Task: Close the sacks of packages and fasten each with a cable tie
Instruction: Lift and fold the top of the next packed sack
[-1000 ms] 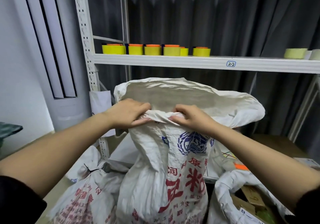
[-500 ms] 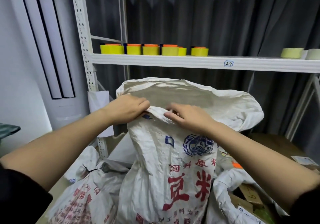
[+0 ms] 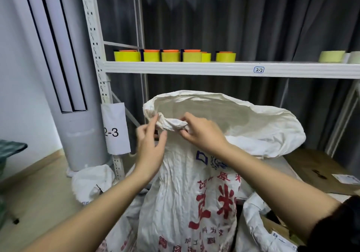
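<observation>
Since a moment earlier, the left hand opened off the sack rim while the right hand kept pinching gathered fabric, mouth still unclosed.

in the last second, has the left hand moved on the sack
Yes. The left hand has let go of the sack rim and opened, fingers now spread nearer the shelf post.

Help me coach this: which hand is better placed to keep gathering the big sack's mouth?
Probably the right hand: it already pinches the bunched rim of the sack. The left hand is open beside it.
</observation>
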